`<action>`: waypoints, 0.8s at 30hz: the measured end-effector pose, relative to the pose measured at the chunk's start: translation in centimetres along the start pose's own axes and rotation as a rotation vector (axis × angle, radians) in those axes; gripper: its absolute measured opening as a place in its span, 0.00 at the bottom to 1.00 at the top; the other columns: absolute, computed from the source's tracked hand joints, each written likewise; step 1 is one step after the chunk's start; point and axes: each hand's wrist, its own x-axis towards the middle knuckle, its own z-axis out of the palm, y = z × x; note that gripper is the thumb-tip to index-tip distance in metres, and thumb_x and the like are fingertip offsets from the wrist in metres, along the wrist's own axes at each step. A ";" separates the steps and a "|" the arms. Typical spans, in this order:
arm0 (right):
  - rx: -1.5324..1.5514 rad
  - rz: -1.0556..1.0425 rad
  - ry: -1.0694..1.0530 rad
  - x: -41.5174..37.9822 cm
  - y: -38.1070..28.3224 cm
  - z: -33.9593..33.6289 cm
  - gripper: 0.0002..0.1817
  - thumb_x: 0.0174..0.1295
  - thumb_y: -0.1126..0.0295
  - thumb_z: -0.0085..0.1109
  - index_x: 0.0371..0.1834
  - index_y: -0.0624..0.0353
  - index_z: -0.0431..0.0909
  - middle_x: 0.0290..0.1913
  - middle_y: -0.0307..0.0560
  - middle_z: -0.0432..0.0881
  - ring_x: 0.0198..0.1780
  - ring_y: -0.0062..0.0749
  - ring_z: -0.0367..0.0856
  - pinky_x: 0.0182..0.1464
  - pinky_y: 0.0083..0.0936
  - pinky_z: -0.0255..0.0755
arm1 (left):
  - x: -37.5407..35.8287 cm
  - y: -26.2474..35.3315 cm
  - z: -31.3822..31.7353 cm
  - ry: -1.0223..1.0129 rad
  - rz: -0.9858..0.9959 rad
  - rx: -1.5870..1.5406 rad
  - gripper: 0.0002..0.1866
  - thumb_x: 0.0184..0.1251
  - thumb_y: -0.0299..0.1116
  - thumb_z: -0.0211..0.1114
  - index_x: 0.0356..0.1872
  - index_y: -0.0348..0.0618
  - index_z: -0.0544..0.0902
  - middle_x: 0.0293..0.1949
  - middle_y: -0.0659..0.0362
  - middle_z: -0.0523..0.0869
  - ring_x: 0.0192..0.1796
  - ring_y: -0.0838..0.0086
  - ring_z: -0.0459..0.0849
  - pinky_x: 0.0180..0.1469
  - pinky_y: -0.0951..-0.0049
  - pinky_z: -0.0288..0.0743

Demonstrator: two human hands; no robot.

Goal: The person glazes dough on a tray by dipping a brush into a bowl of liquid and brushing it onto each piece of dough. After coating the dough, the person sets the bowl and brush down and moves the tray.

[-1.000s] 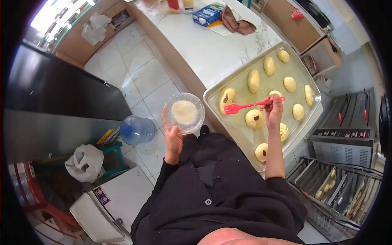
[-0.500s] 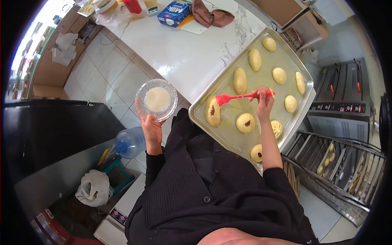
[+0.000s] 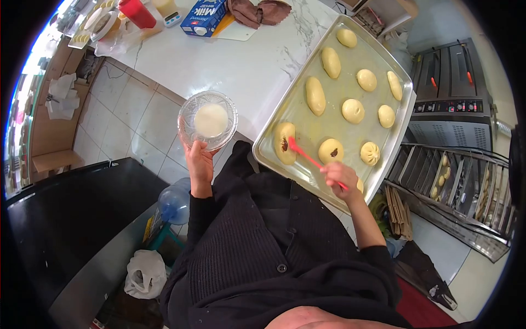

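My left hand (image 3: 199,163) grips a clear glass bowl (image 3: 187,122) with milky liquid (image 3: 211,120) in it, held over the floor beside the table edge. In my right hand (image 3: 341,178) is a red pastry brush (image 3: 307,156), its head down at the inner side of an oval dough bun (image 3: 284,143) with a dark filling spot. Near the brush handle sits a round bun (image 3: 331,151), also dark-spotted. Several more buns, round, long and one pleated (image 3: 370,154), lie on the metal baking tray (image 3: 307,181). My right hand partly hides one bun at the near edge.
On the marble table (image 3: 230,71) stand a blue milk carton (image 3: 204,17), a brown cloth (image 3: 257,12) and a red bottle (image 3: 137,13). An oven (image 3: 446,109) and a tray rack (image 3: 449,186) are at the right. A water jug (image 3: 174,204) stands lower left.
My right hand has moved toward me, and the brush now slants, its head lower along the oval bun. The round bun formerly behind my hand shows. The view has shifted slightly.
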 end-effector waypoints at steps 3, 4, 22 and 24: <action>0.038 0.051 0.050 -0.6 -0.4 -0.8 0.11 0.57 0.65 0.56 0.25 0.61 0.72 0.30 0.48 0.79 0.28 0.35 0.78 0.28 0.24 0.72 | 0.8 -0.1 -0.3 -0.049 0.008 -0.014 0.36 0.49 0.21 0.42 0.65 0.49 0.48 0.55 0.50 0.67 0.50 0.59 0.76 0.46 0.56 0.77; 0.048 0.074 0.088 -0.7 -0.5 -1.0 0.10 0.57 0.65 0.56 0.25 0.61 0.72 0.30 0.47 0.79 0.28 0.35 0.78 0.28 0.24 0.72 | 1.1 -0.1 -0.5 -0.086 0.026 -0.029 0.36 0.49 0.21 0.43 0.65 0.48 0.48 0.55 0.50 0.68 0.50 0.59 0.76 0.46 0.56 0.77; 0.319 0.253 0.404 0.0 -2.4 -1.8 0.15 0.63 0.62 0.48 0.25 0.63 0.67 0.27 0.48 0.75 0.24 0.32 0.76 0.26 0.26 0.74 | 1.3 -0.3 0.1 -0.253 -0.046 -0.055 0.41 0.46 0.19 0.41 0.66 0.58 0.45 0.60 0.53 0.57 0.57 0.59 0.69 0.45 0.54 0.78; 0.402 0.187 0.630 2.8 -2.2 -1.4 0.16 0.65 0.61 0.44 0.26 0.63 0.66 0.26 0.48 0.74 0.23 0.32 0.76 0.24 0.26 0.74 | 0.7 -0.2 0.9 -0.274 -0.032 -0.017 0.40 0.46 0.20 0.41 0.66 0.55 0.45 0.59 0.51 0.59 0.56 0.57 0.71 0.47 0.53 0.76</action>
